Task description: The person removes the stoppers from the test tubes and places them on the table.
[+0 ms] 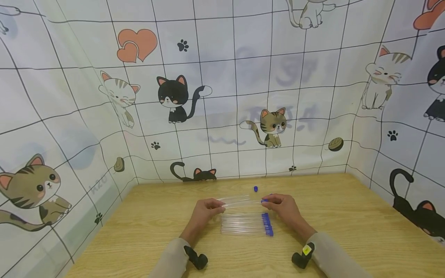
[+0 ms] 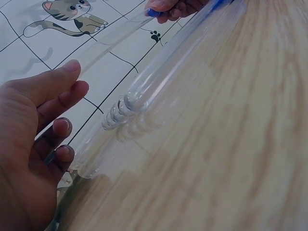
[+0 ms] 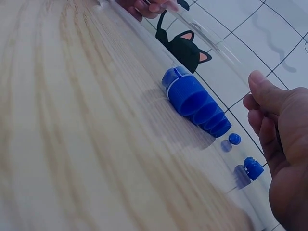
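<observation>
My left hand (image 1: 208, 210) pinches one end of a clear test tube (image 2: 107, 47) between thumb and forefinger. At its other end, my right hand (image 1: 283, 207) pinches the blue cap (image 2: 153, 12) with its fingertips. The tube is held roughly level above the table. In the right wrist view, the fingers hide that cap. Nearer the body, a row of clear test tubes (image 1: 241, 224) lies side by side, their blue caps (image 1: 267, 224) all to the right. Behind the held tube lie other clear tubes (image 1: 238, 198).
A loose blue cap (image 1: 255, 189) stands toward the back of the wooden table (image 1: 156, 231). The right wrist view shows a second loose cap (image 3: 253, 168) close by the right hand. A cat-print cloth (image 1: 222, 92) encloses the table's back and sides.
</observation>
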Demonstrator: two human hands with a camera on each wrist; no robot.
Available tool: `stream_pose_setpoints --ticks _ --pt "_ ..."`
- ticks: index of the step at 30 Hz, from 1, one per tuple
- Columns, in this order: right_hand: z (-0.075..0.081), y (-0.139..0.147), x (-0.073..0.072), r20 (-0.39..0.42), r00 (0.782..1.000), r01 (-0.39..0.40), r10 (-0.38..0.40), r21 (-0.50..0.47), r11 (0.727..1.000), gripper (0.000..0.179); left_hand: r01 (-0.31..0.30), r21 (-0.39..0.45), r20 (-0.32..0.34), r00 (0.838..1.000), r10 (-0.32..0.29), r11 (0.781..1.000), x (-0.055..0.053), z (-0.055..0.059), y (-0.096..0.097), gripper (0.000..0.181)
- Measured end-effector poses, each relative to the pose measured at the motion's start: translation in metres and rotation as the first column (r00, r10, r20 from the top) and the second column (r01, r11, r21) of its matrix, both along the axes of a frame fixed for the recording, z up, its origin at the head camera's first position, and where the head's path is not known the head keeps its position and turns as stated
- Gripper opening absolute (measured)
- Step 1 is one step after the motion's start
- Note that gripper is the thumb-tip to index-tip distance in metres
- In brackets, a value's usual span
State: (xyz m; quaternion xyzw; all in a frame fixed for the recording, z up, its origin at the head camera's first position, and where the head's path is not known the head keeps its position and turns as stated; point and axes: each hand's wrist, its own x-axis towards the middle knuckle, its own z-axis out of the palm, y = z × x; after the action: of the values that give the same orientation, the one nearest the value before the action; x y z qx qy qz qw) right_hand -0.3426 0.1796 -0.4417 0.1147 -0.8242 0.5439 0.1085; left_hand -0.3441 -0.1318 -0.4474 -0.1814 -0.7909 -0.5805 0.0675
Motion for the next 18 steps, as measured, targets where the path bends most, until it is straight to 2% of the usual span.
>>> stream_pose_setpoints --ticks 6,13,18 --pt "0.0 -0.001 0.0 0.003 1.0 0.015 -0.015 0.004 1.0 0.03 0.015 0.037 -0.002 1.0 -0.015 0.999 0.001 0.0 0.0 0.022" --pt "0.001 0.0 0.001 0.024 1.0 -0.018 0.019 -0.012 1.0 0.027 0.025 0.057 0.018 0.999 -0.026 0.998 0.002 0.002 -0.001 0.024" --pt "0.001 0.001 0.0 0.025 0.998 -0.051 0.052 -0.038 0.998 0.028 0.044 0.068 0.024 0.999 -0.045 0.997 0.013 0.015 0.0 0.026"
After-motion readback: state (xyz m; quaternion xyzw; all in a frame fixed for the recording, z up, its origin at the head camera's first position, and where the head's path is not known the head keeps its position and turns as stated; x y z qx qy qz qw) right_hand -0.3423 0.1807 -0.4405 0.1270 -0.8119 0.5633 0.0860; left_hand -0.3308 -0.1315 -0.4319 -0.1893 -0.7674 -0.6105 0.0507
